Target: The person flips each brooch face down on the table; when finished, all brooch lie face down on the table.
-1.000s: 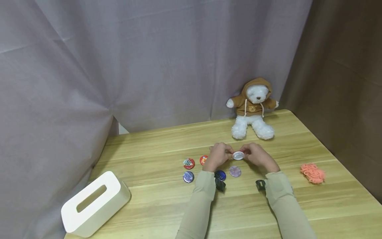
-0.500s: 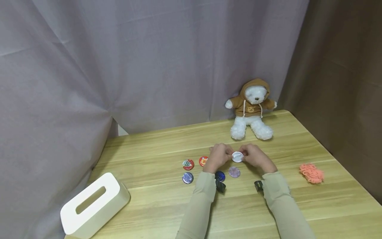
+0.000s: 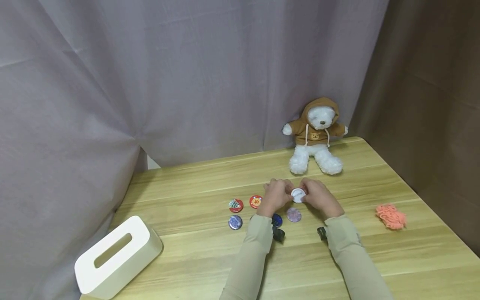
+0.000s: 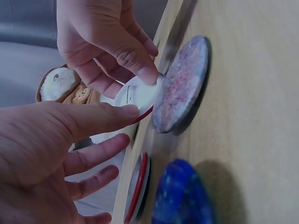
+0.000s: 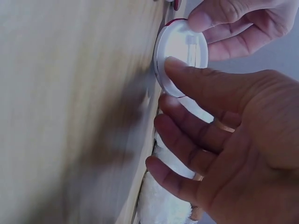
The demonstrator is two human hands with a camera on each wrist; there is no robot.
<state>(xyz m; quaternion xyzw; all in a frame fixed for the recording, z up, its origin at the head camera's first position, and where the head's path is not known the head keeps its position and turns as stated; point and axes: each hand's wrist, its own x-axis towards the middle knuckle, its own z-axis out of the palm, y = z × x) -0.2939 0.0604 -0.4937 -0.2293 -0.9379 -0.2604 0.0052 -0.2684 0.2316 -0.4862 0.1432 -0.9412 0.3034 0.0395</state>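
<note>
Both hands hold a round pin badge (image 3: 298, 195) between them, its white back with the pin facing the head camera. My left hand (image 3: 275, 196) pinches its left edge, and my right hand (image 3: 318, 196) pinches the opposite edge. A red rim shows on the badge (image 4: 140, 95) in the left wrist view. The right thumb lies across the back of the badge (image 5: 180, 44) in the right wrist view. Just nearer on the table lies a pinkish-purple badge (image 3: 294, 214). A dark blue badge (image 3: 277, 220) is partly hidden by the left wrist.
Left of the hands lie a red badge with a tree (image 3: 236, 205), a red-and-yellow badge (image 3: 256, 201) and a blue-purple badge (image 3: 235, 222). A teddy bear (image 3: 316, 137) sits behind. Orange yarn (image 3: 391, 216) lies right; a white tissue box (image 3: 118, 258) stands at front left.
The held badge has tilted so that its back faces the head camera more fully. My right hand has shifted slightly left, closer to the left hand.
</note>
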